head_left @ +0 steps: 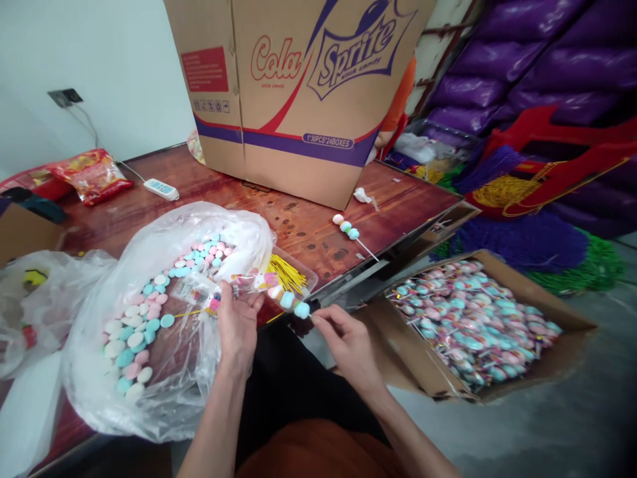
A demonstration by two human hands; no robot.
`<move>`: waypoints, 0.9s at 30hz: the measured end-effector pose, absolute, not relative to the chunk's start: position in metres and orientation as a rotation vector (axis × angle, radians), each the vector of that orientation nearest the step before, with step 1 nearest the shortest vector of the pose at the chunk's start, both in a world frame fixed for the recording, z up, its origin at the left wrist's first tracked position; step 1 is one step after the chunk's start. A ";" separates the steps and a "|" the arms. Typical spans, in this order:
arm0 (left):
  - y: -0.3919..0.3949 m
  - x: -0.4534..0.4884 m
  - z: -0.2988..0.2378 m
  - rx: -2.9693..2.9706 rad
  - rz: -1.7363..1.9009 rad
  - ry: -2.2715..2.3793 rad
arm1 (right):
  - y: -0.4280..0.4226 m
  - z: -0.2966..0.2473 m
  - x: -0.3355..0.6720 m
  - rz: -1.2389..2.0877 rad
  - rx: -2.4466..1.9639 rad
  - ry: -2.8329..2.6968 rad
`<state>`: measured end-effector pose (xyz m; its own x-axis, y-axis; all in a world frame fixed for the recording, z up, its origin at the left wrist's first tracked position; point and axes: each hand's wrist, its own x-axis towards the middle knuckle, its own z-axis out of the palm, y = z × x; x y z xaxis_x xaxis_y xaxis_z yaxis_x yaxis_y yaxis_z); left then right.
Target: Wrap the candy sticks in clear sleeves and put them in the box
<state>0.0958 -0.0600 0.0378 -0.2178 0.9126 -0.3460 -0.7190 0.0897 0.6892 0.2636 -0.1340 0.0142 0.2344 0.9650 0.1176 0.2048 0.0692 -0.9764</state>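
Observation:
My left hand (237, 323) is closed on a small clear printed wrapper (249, 284) at the table's front edge. My right hand (343, 332) pinches the stick end of a candy skewer (291, 302) with white, pink and blue pieces, whose tip sits at the wrapper's mouth. Just left of my hands lies a large clear plastic bag (164, 372) holding many loose pastel candies (137, 332). Behind the wrapper is a clear tray of yellow sticks (286, 273). Another finished skewer (348, 231) lies on the table.
A big Cola Sprite cardboard carton (298, 93) stands at the back of the brown table (308, 226). An open box of wrapped skewers (472, 322) sits on the floor to the right. A white power strip (160, 189), red snack bags (92, 174) and more plastic bags (30, 299) lie left.

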 end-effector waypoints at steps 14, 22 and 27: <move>-0.059 0.091 0.037 0.077 1.547 1.007 | -0.151 0.012 0.280 0.949 -1.244 -1.105; -0.061 0.094 0.039 0.060 1.549 1.044 | -0.158 0.013 0.272 0.843 -1.212 -1.189; -0.066 0.093 0.044 0.129 1.449 1.034 | -0.159 0.011 0.273 0.842 -1.228 -1.194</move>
<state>0.0926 -0.0656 0.0445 -0.2060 0.8440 -0.4953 -0.7425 0.1948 0.6408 0.2732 -0.1593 0.0109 0.2198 0.9521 0.2127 0.1200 0.1900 -0.9744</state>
